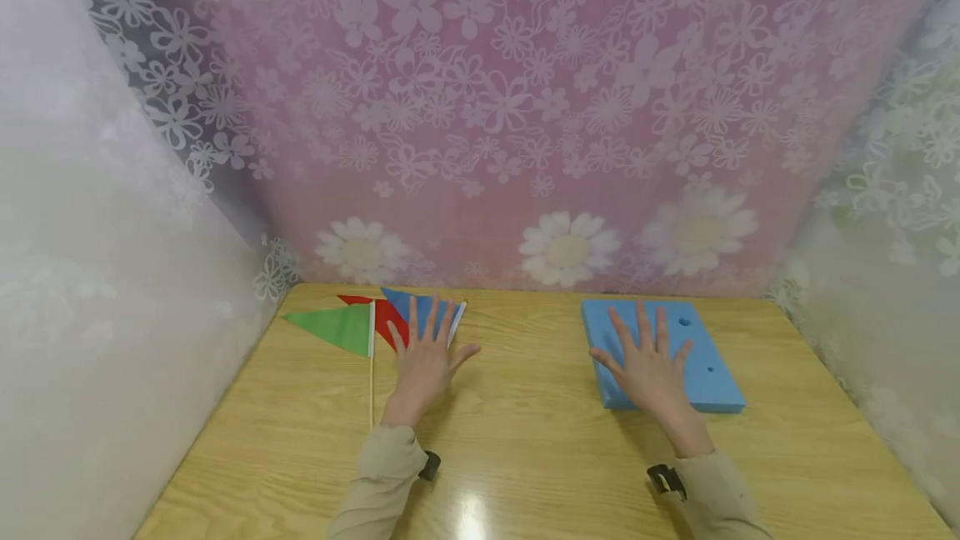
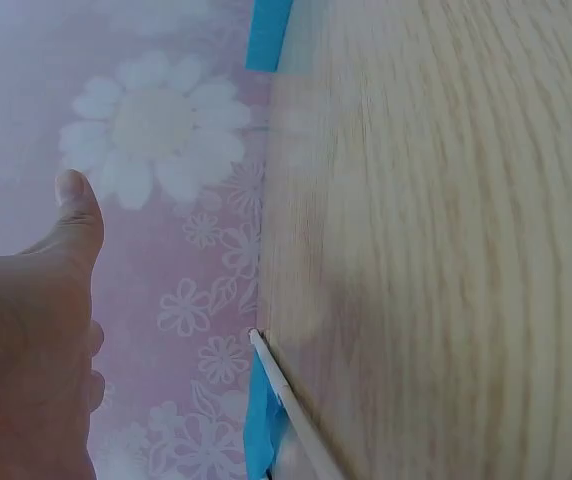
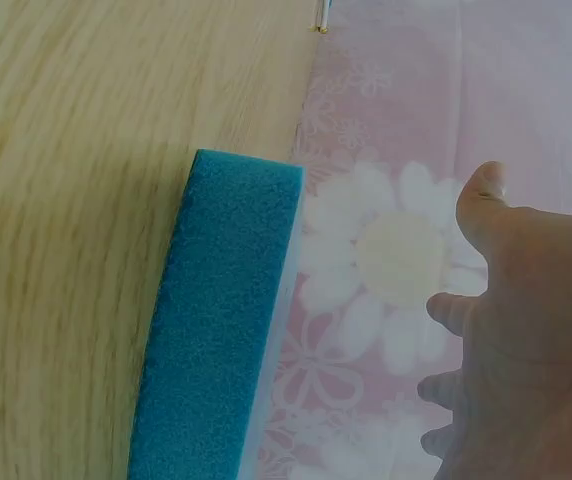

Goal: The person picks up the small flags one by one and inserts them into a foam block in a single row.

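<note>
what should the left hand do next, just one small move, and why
Perhaps lower the left hand and pinch the stick of the green flag: the hand is open and empty near it, and the blue block has holes that might take a stick.

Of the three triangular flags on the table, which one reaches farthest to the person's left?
The green flag: its tip extends left beyond the red flag. The blue flag lies rightmost, partly behind the left hand in the head view.
</note>
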`<state>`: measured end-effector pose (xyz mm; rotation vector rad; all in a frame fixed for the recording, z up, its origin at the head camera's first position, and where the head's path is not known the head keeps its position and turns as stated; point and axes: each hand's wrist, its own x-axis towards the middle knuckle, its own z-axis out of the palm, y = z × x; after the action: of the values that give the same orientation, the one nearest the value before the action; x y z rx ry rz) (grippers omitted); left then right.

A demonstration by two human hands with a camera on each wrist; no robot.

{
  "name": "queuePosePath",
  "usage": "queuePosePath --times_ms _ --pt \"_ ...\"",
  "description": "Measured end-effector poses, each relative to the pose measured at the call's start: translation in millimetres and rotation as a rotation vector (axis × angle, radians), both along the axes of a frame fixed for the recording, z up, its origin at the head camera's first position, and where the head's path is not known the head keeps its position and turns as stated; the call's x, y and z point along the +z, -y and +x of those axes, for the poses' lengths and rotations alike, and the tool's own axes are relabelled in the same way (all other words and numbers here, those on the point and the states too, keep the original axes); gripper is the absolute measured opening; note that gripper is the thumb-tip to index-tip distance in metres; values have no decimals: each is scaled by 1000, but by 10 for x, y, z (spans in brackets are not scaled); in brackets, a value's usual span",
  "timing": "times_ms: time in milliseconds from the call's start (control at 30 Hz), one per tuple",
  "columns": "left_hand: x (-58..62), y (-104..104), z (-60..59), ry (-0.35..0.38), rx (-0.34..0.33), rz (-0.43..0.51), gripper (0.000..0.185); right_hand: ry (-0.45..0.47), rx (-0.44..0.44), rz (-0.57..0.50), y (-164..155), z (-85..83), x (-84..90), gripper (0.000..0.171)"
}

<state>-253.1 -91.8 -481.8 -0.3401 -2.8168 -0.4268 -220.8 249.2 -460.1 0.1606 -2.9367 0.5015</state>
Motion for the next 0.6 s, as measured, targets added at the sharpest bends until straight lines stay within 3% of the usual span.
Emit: queuePosePath --times_ms 167,333,600 --pt "28 3 -31 33 -31 63 85 -10 16 15 -101 -22 18 78" --pt "96 -95 -108 70 -57 140 76 -100 36 44 -379 -7 57 65" --pt "361 -510 -235 15 -114 190 63 -256 143 42 -955 -4 53 55"
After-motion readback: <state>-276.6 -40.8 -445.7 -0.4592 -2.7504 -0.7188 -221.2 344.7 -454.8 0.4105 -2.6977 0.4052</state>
